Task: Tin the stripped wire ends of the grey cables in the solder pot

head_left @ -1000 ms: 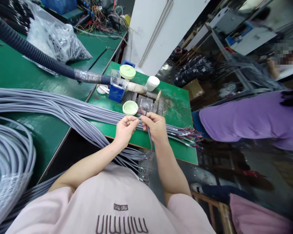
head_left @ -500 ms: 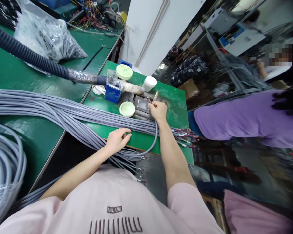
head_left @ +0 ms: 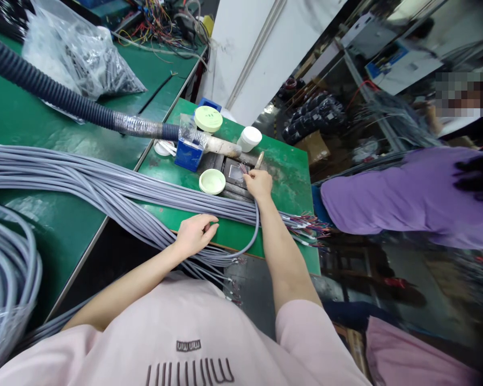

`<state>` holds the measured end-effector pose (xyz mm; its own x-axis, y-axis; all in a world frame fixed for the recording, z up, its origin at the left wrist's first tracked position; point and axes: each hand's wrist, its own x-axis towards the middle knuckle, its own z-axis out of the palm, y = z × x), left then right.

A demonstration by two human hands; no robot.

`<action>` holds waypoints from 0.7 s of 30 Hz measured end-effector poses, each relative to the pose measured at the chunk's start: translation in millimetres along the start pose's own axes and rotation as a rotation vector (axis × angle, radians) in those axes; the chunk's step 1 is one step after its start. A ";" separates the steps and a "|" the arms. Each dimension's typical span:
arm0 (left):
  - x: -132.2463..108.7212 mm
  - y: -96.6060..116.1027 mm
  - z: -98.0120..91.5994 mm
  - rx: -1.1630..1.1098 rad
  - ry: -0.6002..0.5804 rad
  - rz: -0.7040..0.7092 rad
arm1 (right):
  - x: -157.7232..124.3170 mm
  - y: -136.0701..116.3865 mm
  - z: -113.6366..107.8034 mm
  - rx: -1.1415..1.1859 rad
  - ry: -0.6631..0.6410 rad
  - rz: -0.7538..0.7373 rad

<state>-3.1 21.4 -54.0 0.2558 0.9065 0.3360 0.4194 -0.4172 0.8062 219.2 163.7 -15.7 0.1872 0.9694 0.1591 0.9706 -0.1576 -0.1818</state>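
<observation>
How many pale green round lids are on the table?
2 lids: one at the far edge behind the blue box, one nearer, left of the right hand. Others may hide.

Grey cables (head_left: 104,185), green bench (head_left: 290,171), blue box (head_left: 189,154), pale-green lids (head_left: 211,181), purple sleeve (head_left: 406,198).

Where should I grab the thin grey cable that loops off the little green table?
Probably pinch the thin grey cable from above on its round jacket, just behind the bare coloured wire tips, as the right hand does. The rest hangs in a floppy loop off the green table edge, so it would steer the tips poorly.
</observation>
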 end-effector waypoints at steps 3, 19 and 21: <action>-0.6 0.0 -0.3 -0.009 0.006 0.004 | -0.7 -0.2 -5.0 0.003 -0.007 -0.003; 12.7 7.1 -7.4 0.158 -0.020 0.182 | -216.1 135.1 -114.1 -0.135 -0.129 0.367; 23.0 9.2 -5.5 0.295 -0.034 0.230 | -248.2 151.5 -109.9 -0.135 -0.307 0.506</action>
<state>1.8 38.8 -36.2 0.3994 0.7863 0.4714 0.5794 -0.6150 0.5349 336.4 -121.5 23.9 0.5981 0.7745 -0.2059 0.7866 -0.6165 -0.0342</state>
